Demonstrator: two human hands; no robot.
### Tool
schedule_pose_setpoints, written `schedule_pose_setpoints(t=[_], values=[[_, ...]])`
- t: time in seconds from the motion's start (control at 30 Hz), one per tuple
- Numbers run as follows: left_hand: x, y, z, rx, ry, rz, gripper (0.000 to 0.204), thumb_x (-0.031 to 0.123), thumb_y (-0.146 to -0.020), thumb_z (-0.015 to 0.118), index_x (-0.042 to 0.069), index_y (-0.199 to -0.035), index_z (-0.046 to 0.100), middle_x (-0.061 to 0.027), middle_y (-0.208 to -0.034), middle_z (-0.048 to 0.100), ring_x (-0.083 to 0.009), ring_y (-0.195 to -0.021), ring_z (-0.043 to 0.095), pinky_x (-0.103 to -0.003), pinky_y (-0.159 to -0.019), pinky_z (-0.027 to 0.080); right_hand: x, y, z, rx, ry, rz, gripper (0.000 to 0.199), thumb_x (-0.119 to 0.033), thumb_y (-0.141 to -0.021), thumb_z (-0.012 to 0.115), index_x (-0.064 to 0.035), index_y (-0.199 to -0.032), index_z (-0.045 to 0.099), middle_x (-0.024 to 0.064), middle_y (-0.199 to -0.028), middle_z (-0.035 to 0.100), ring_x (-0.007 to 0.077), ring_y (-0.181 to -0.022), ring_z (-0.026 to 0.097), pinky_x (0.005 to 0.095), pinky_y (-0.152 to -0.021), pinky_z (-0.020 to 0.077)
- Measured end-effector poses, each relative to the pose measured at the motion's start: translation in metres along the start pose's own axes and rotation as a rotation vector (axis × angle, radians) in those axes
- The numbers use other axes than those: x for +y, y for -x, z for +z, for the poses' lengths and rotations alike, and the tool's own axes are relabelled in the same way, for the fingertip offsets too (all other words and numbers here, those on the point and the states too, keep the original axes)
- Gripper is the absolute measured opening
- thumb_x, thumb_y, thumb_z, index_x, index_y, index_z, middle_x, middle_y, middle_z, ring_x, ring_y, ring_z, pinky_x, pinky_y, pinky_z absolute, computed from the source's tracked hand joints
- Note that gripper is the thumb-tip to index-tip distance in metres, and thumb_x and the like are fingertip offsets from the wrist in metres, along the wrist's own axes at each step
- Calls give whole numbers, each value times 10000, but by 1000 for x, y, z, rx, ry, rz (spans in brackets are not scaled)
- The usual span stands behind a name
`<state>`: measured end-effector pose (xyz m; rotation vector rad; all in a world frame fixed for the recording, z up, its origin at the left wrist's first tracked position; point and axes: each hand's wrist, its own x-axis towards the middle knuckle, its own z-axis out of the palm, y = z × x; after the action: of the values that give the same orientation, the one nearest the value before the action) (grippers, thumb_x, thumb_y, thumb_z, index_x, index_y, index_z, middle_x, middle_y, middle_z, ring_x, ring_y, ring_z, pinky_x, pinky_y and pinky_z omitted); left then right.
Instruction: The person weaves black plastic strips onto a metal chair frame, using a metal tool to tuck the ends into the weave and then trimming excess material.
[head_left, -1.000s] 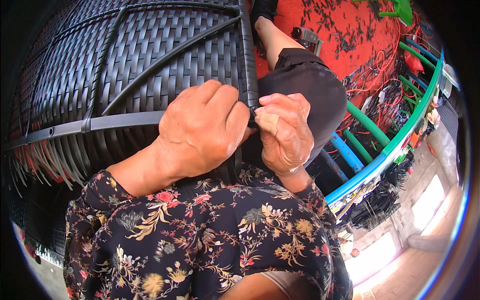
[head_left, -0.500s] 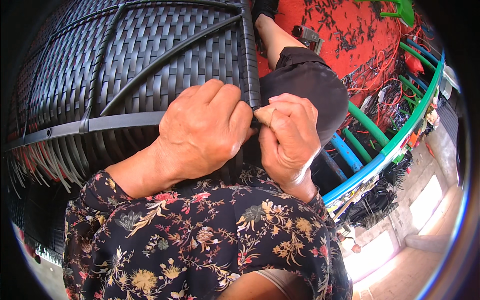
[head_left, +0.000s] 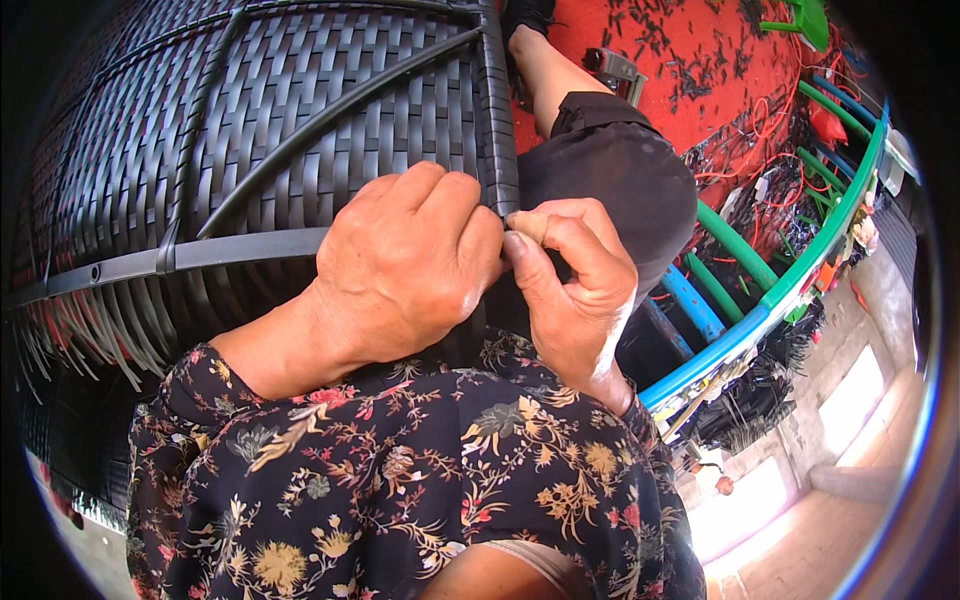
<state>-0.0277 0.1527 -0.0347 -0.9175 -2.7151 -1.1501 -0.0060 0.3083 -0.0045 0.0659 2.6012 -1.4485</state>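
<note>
A black woven wicker panel [head_left: 300, 130] lies before me, its side rail [head_left: 497, 130] wound with flat black strip. At the near end of that rail, my left hand [head_left: 410, 260] is closed in a fist over the panel's edge. Its fingertips are turned under, so what they grip is hidden. Right beside it, my right hand [head_left: 575, 290] pinches thumb and forefinger together at the rail's end. A tan wrap [head_left: 530, 226] covers that forefinger. Something small and dark shows at the pinch, too little to name.
Loose strip ends [head_left: 90, 340] hang from the panel's near left edge, below a flat metal bar [head_left: 220, 249]. My bent knee [head_left: 620, 180] is at the right. Beyond it curves a green and blue tubular frame [head_left: 780, 295]. Black scraps litter the red floor [head_left: 680, 70].
My right hand has turned: its thumb, formerly tucked low, is now raised against the forefinger at the rail's end. The left fist stays almost in place.
</note>
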Motion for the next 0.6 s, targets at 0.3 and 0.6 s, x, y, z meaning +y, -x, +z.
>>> schedule_pose_setpoints(t=[0.3,0.6], values=[[-1,0,-3,-35,16,-7,287,165,-567,719,32,-716,513,-84,-678,462,-240,-593,495,-322,-498,403,10,6,6,14,-446,449,355,-74,-815,648,51,-1094,468,65,-829,589,80,-718,558,200,-595,479],[-2,1,-3,-43,24,11,299,179,-576,715,16,-733,520,-92,-684,465,-254,-601,504,-330,-513,419,6,2,7,-128,-542,551,299,-126,-890,536,53,-1099,421,42,-734,586,59,-574,512,191,-498,422]])
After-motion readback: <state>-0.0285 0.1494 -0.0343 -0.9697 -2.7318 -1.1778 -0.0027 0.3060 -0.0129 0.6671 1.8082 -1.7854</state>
